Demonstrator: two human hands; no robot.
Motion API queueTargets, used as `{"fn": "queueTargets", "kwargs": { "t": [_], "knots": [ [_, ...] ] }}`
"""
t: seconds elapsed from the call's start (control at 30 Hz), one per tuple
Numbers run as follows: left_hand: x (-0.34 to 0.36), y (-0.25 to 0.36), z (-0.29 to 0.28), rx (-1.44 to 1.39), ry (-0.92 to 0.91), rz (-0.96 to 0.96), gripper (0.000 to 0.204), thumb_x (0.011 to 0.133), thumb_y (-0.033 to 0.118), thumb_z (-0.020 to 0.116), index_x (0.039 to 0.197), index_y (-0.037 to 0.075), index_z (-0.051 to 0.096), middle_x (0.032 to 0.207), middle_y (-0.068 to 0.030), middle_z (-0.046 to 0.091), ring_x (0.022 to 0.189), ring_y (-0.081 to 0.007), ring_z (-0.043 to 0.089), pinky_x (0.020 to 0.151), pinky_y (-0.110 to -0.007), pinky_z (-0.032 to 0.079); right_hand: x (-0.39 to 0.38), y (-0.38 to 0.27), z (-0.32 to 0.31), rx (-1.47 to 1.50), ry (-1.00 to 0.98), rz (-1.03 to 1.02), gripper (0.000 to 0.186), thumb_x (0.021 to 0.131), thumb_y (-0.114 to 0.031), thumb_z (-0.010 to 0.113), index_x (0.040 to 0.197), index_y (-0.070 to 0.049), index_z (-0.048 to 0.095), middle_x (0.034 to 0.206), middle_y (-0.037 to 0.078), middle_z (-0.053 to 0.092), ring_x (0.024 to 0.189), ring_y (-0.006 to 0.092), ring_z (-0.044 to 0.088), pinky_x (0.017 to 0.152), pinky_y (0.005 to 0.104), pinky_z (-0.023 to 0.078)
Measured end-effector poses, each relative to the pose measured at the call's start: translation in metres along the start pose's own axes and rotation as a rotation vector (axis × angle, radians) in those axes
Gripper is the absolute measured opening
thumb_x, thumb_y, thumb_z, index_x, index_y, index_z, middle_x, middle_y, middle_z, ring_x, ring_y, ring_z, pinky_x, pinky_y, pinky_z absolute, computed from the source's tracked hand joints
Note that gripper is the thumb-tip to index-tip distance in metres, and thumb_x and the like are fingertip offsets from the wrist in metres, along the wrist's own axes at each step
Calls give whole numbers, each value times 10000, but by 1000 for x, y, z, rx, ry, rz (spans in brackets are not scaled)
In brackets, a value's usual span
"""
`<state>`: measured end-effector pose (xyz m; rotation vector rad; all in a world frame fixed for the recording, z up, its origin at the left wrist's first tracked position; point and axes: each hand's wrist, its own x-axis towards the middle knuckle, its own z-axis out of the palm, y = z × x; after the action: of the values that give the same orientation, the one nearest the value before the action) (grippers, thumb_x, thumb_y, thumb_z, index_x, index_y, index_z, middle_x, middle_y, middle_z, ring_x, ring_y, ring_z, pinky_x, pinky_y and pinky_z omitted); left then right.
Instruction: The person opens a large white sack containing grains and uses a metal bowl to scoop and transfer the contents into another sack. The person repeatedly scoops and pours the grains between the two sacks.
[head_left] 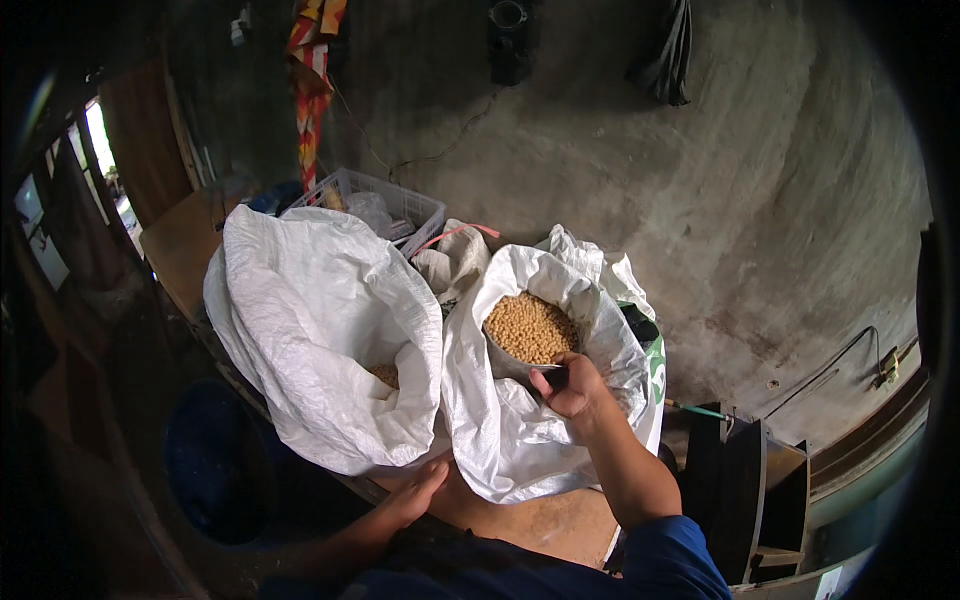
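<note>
My right hand (570,386) grips the near rim of a round metal bowl (514,368), thumb on the outside. Tan, round beans that look like soybeans (530,328) fill it. The bowl is inside the mouth of an open white woven sack (520,440) on the right. To its left stands a larger open white woven sack (300,330), with some of the same beans (385,375) low in its mouth. My left hand (420,492) is by the lower edge of the left sack, fingers stretched out and holding nothing; whether they touch it I cannot tell.
Both sacks stand on a brown surface (540,525). Behind them are a pale plastic crate (425,212) holding bags and a small sack (455,262) with a pink tie. A dark blue barrel (215,460) stands left, a dark wooden stand (735,490) right. A grey wall (780,200) rises behind.
</note>
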<state>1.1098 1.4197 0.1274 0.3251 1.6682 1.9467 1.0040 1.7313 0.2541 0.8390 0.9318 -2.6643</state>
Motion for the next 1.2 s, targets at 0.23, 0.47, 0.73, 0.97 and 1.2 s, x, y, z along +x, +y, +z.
{"fn": "queueTargets", "kwargs": {
  "t": [0.23, 0.47, 0.73, 0.97, 1.2],
  "knots": [
    [-86, 39, -20, 33, 442, 203, 187, 1031, 180, 576, 1122, 22, 615, 1030, -66, 648, 785, -98, 595, 737, -274, 481, -38, 8, 11, 65, -105, -33, 251, 1005, -110, 419, 1152, 49, 545, 1121, 171, 624, 975, 305, 647, 786, 374, 664],
    [-68, 96, -29, 166, 975, 560, 731, 873, 78, 724, 1459, 10, 293, 1252, -103, 448, 974, -145, 469, 852, -288, 429, -75, 10, 15, 22, -135, -18, 245, 966, -92, 454, 1146, 41, 554, 1118, 160, 630, 966, 283, 652, 786, 361, 661],
    [-36, 106, -49, 310, 959, 412, 942, 871, 111, 752, 1533, -88, 112, 1474, -283, 402, 1347, -299, 438, 1129, -390, 352, -117, 22, 30, -47, -154, 1, 306, 927, -108, 483, 1185, 41, 555, 1081, 171, 657, 923, 289, 668, 745, 363, 656],
    [-65, 116, -30, 161, 883, 557, 865, 890, -6, 686, 1533, -44, 109, 1420, -235, 455, 1294, -264, 489, 1105, -381, 379, -145, 18, 69, -132, -209, 117, 383, 905, -93, 514, 1263, 43, 527, 1122, 182, 662, 953, 298, 692, 744, 368, 658],
    [-77, 102, -21, 6, 786, 588, 730, 885, -69, 666, 1450, 4, 210, 1338, -182, 499, 1211, -211, 551, 1023, -353, 461, -109, 68, 133, -312, -240, 68, 279, 934, -92, 523, 1182, 32, 558, 1125, 171, 631, 962, 294, 679, 745, 386, 652]
  ]
}}
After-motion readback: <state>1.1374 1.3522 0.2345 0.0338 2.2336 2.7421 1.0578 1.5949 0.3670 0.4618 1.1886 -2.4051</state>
